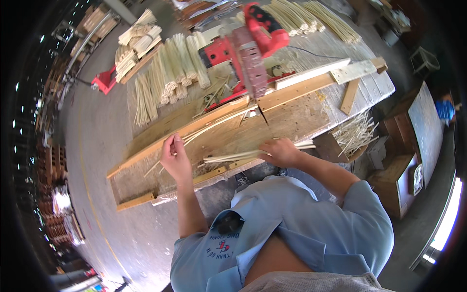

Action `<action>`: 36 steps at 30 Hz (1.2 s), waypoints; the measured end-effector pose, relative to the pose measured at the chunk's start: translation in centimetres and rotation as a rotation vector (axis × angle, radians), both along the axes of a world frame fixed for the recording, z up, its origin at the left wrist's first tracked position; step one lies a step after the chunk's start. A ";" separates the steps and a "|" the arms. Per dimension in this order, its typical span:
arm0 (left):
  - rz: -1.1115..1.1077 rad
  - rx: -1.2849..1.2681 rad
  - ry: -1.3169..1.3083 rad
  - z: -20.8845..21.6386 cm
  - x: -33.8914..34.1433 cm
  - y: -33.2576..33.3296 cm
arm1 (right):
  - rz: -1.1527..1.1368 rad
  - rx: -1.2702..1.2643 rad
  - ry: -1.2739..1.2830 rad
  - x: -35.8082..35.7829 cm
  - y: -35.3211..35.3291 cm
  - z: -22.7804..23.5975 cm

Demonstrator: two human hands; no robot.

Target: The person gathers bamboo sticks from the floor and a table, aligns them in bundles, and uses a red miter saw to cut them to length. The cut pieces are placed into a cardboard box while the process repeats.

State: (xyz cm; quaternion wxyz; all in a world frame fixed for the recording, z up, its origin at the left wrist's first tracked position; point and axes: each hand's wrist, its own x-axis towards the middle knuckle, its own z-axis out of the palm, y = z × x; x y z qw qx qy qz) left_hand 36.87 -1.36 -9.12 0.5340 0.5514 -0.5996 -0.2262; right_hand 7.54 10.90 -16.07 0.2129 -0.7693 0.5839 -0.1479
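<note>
My left hand (pixel 175 156) is closed, fingertips pinched on a few thin pale sticks (pixel 214 124). The sticks run along a wooden fence (pixel 209 115) toward a red cut-off saw (pixel 249 56), whose blade guard stands above a dark slot in the board. Nearer my body, my right hand (pixel 281 152) is wrapped over another small bundle of pale sticks (pixel 232 157). Their ends show on both sides of that hand, near the front edge of the worn wooden board (pixel 296 119). Its palm side is hidden.
Bundles of long pale sticks (pixel 177 63) lie behind the saw at left, and more bundles (pixel 296 17) at the far right. A box of short offcuts (pixel 352 134) stands beside the table's right edge. Wooden cabinets (pixel 404 146) are at right; a red pallet jack (pixel 103 81) is at left.
</note>
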 end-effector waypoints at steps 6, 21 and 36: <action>-0.004 0.123 -0.160 -4.6 5.8 -2.1 | 0.126 -0.110 0.104 6.5 -8.4 -3.6; -0.249 0.239 -0.179 -10.2 8.1 -3.5 | -0.051 -0.407 0.530 6.7 -15.1 -5.8; -0.376 -0.044 -0.897 -10.8 4.0 -5.8 | 0.154 -0.154 0.251 5.0 -14.5 -3.7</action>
